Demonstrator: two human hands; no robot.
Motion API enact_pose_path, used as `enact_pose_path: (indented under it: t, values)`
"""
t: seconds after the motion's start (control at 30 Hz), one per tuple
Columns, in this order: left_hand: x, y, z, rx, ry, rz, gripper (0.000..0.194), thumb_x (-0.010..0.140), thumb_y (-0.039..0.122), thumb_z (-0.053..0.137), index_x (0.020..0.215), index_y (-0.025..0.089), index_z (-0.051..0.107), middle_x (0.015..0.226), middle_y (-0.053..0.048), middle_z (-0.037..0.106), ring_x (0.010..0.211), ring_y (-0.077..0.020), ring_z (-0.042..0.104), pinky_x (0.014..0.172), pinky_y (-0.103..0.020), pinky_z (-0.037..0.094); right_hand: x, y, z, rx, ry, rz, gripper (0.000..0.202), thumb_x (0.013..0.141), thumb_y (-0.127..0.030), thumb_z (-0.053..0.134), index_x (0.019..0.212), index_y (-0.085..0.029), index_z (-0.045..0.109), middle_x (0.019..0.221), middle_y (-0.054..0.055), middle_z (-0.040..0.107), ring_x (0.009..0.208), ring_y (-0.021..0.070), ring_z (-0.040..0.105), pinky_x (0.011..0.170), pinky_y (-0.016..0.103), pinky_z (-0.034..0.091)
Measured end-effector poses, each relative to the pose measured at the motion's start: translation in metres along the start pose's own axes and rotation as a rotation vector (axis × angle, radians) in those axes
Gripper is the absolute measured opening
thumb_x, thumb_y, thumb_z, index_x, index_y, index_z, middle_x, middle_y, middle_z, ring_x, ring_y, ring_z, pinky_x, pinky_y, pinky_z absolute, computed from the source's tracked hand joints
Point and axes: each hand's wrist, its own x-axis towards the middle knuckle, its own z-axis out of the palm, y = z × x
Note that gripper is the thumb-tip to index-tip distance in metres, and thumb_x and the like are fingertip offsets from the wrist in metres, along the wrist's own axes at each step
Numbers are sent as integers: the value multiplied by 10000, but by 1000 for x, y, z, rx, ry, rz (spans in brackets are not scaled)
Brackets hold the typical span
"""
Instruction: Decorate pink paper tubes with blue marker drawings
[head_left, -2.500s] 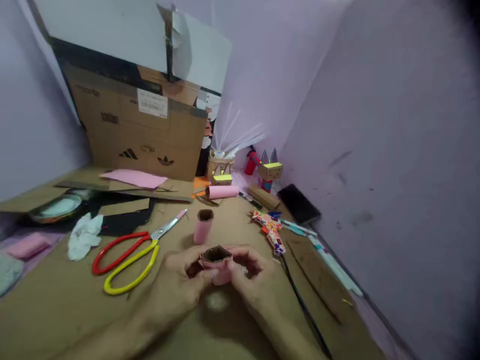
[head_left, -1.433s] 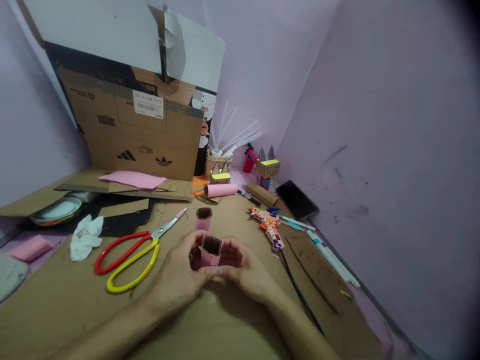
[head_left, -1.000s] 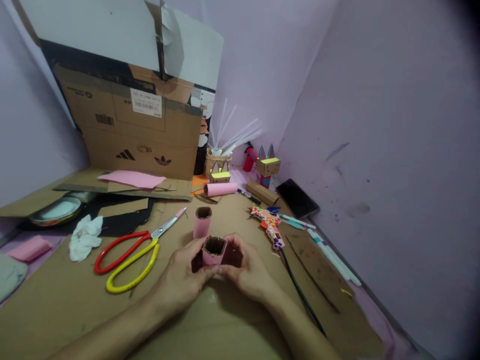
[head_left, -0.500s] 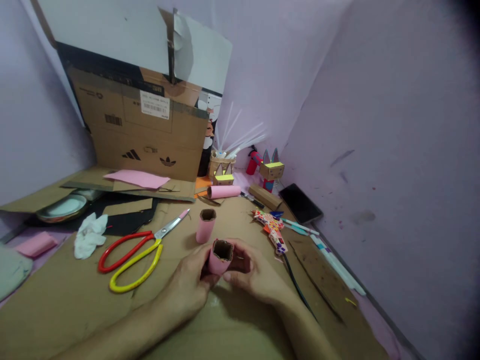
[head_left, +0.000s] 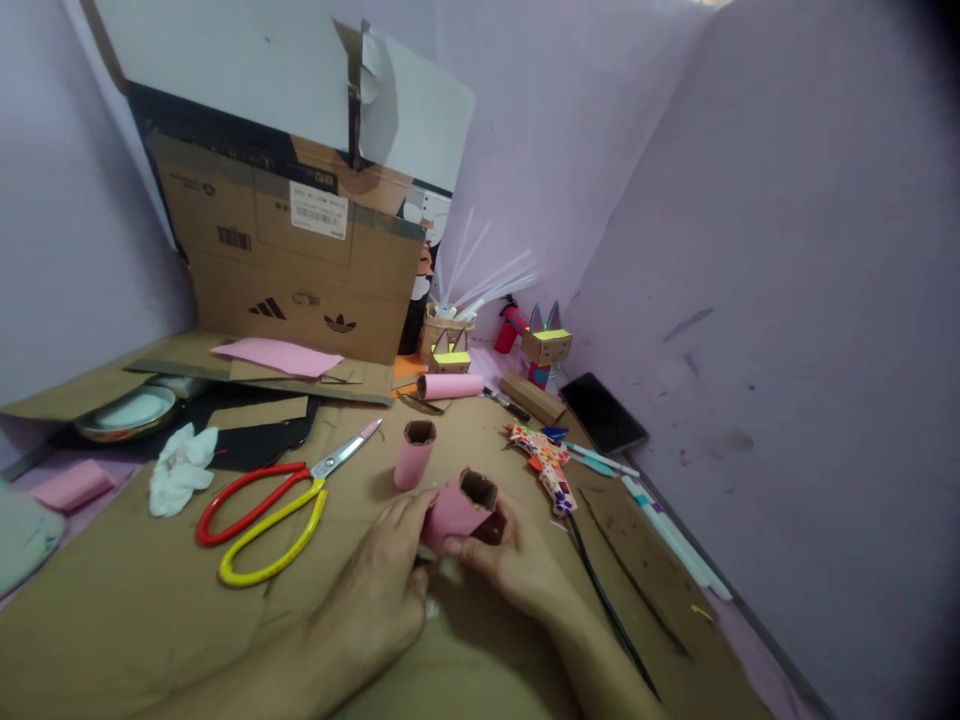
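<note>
Between my hands is a short pink cardboard tube (head_left: 454, 512), tilted so that its open brown end faces up and to the right. My right hand (head_left: 514, 560) grips it, with the thumb on its near side and the fingers behind. On the tube's left side rests my left hand (head_left: 390, 565), its fingers curled and partly hidden. A second pink tube (head_left: 414, 458) stands upright just beyond my hands. To the left lie scissors (head_left: 300, 505) with red and yellow handles, blades partly apart. A glue gun (head_left: 546, 462) wrapped in flowered paper lies to the right.
A large cardboard box (head_left: 292, 260) stands at the back left. A longer pink roll (head_left: 451, 386) and a cardboard figure with ears (head_left: 546, 346) are at the back. A dark phone or tablet (head_left: 604, 412) lies by the right wall. White tissue (head_left: 182, 470) lies left.
The held tube has tipped from nearly upright toward the right and moved slightly right. My left hand has shifted along its side. The view has moved slightly.
</note>
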Motion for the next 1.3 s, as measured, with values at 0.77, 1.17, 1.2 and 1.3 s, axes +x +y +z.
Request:
enact_pose_path:
  t: [0.77,1.17,1.2,1.3]
  values:
    - [42,-6,-20,-109,221,-227,643,687,237,607,1279,211,354,1267,-95,523,1119,-248,552,950,-399,433,11,0,-11,213,259,9,451,544,-252,808,960,-200,641,997,75,699,961,270,628,874,406,474]
    - [65,-10,-33,67,216,-378,328,759,347,527,1055,205,538,953,-71,694,884,-252,657,748,-355,488,16,7,-7,170,193,10,418,638,-400,756,974,-175,652,951,94,697,904,275,622,832,395,465]
    - [68,-12,-36,107,236,-411,339,757,375,527,1050,205,542,947,-81,698,868,-263,661,727,-359,488,16,5,-8,216,166,14,420,648,-430,746,971,-178,653,958,95,693,914,273,619,834,389,465]
    - [80,-21,-48,159,315,-466,407,748,428,526,1075,184,534,996,-129,690,889,-294,656,714,-369,485,17,0,-9,435,68,82,407,694,-467,706,985,-190,645,1009,93,673,918,256,626,818,370,476]
